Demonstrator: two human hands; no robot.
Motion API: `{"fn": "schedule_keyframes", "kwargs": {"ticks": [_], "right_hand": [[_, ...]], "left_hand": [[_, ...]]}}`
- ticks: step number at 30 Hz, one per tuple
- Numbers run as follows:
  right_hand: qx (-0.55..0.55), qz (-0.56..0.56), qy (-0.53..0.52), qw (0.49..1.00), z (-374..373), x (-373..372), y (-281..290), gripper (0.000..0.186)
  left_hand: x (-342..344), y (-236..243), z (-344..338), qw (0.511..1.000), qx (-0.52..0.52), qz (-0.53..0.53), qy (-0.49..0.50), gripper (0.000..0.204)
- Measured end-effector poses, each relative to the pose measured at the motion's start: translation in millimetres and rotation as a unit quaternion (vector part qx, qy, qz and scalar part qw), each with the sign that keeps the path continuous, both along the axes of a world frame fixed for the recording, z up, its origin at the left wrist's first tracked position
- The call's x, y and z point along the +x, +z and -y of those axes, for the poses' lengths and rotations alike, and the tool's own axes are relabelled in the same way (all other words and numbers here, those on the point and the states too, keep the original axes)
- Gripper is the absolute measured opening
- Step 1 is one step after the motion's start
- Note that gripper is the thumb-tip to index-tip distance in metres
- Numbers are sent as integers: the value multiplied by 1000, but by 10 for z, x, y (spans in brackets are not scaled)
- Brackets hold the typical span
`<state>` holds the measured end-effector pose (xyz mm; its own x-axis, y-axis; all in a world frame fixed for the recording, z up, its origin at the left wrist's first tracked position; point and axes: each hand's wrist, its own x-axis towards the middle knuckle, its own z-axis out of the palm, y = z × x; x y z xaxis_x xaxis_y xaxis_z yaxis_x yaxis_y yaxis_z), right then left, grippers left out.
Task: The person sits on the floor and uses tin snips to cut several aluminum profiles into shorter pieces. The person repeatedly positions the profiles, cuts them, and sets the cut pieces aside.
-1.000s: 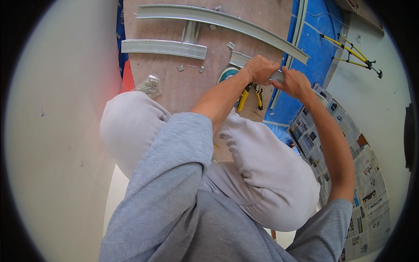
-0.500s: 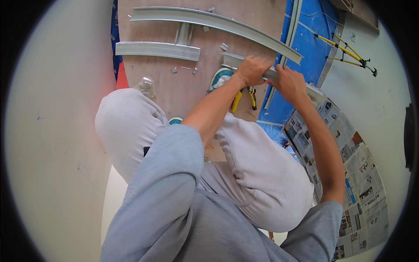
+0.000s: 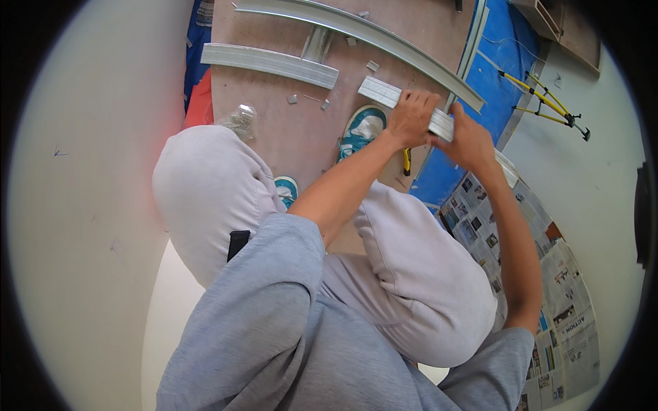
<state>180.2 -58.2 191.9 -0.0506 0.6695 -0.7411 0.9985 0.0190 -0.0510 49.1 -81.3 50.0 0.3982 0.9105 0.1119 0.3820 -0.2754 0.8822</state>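
A length of silvery metal channel (image 3: pixel 379 91) runs slantwise under both my hands, its ribbed flat face turned up. My left hand (image 3: pixel 413 118) is closed over it left of its middle, fingers wrapped across the top. Close by on the right, my right hand (image 3: pixel 469 139) grips the same piece, thumb and fingers around it; the palm side is hidden. Beyond that hand, a pale ribbed end (image 3: pixel 506 168) shows above the newspaper. Just below my left hand lies a yellow-handled tool (image 3: pixel 407 162), mostly covered.
Ahead on the board (image 3: pixel 274 116) lie a long channel (image 3: pixel 370 34) and a shorter one (image 3: pixel 271 65), joined by a crosspiece (image 3: pixel 317 44). Small metal offcuts (image 3: pixel 372 66) and a clear bag (image 3: pixel 240 122) lie around. A yellow tripod (image 3: pixel 548 99) stands right, beyond blue sheeting (image 3: pixel 504 68); newspaper (image 3: pixel 548 294) covers a surface nearer me.
The held channel has rolled over: its ribbed face now shows where a lipped side showed before. Both hands stay on it. The yellow-handled tool is now more hidden, and the view has shifted.
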Motion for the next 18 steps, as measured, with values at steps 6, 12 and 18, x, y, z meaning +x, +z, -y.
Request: {"fn": "schedule_keyframes", "kwargs": {"ticks": [6, 12, 18], "right_hand": [[-128, -20, -88, 988, -76, 426, -210, 67], [-93, 41, -53, 993, 9, 425, -305, 68], [-84, 51, -50, 994, -116, 440, -388, 73]], "left_hand": [[45, -67, 150, 997, -8, -69, -21, 56], [81, -143, -33, 984, 28, -118, -128, 58], [75, -331, -368, 967, -2, -91, -240, 74]]}}
